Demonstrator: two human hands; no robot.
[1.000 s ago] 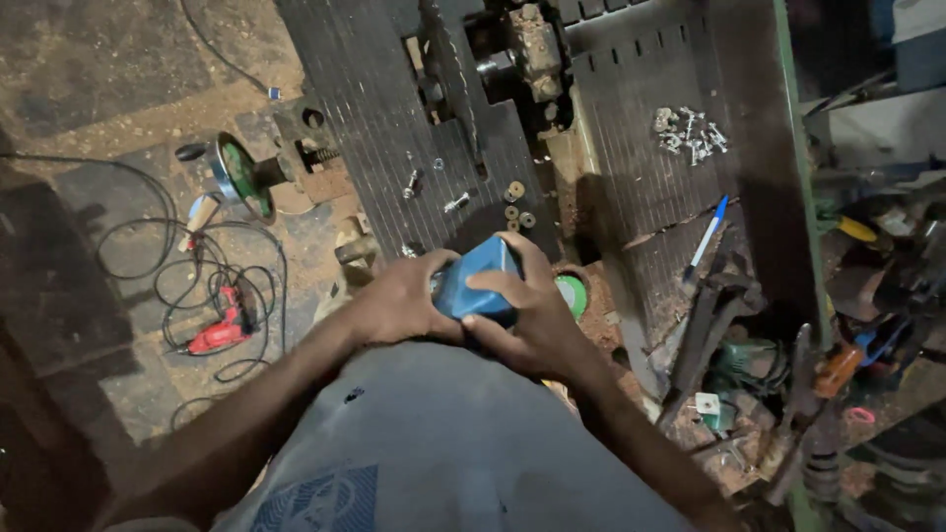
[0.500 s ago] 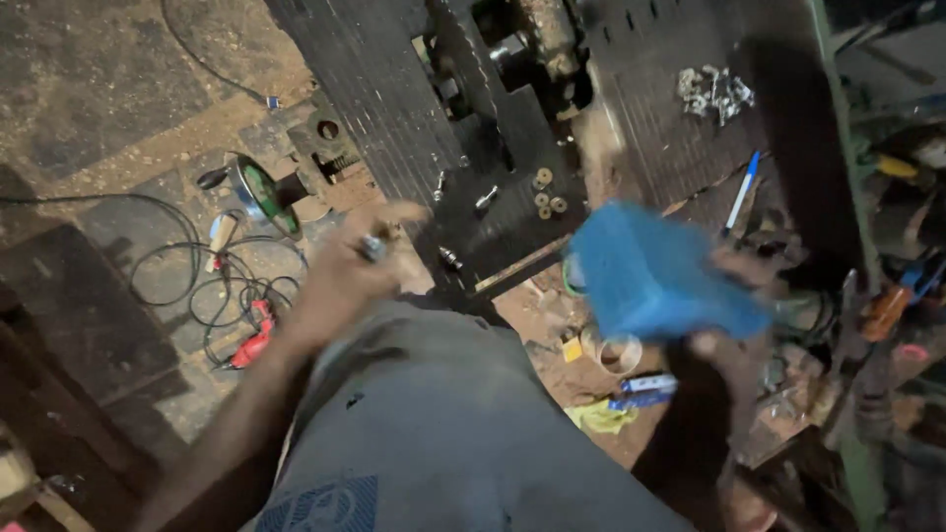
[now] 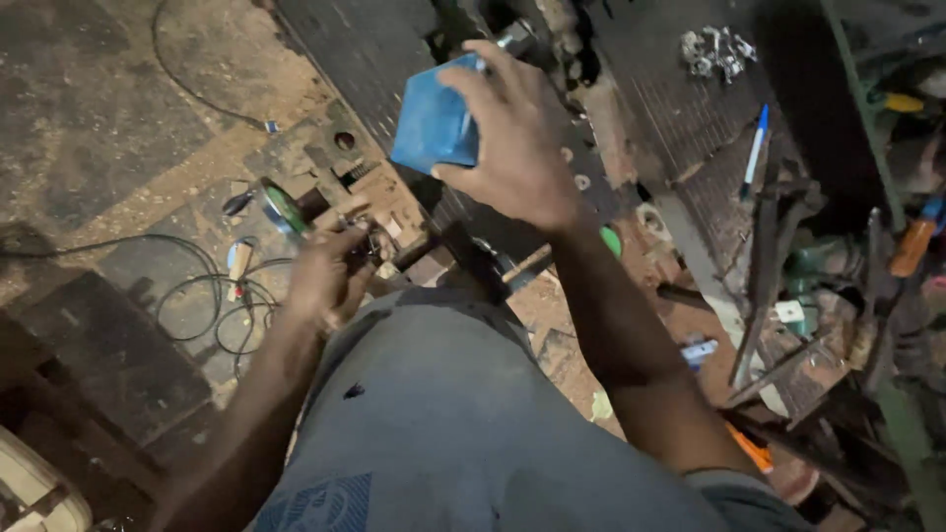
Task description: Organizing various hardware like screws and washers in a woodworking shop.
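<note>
My right hand [image 3: 517, 138] is raised over the dark metal workbench [image 3: 374, 49] and grips a blue box-shaped object [image 3: 434, 123] from its right side, tilted. My left hand [image 3: 330, 271] is lower, just above my grey-clad lap, with fingers curled around something small and dark that I cannot make out. A green-faced disc tool [image 3: 281, 207] lies on the floor just left of my left hand.
A black cable [image 3: 212, 315] coils on the dirt floor at left. A pile of small metal parts [image 3: 717, 49] and a blue pen [image 3: 754, 148] rest on the bench at upper right. Cluttered tools and rods [image 3: 838, 276] fill the right side.
My right hand swung the blue box from low right up and leftward over the bench. The left hand drew back toward my lap. The camera view shifted.
</note>
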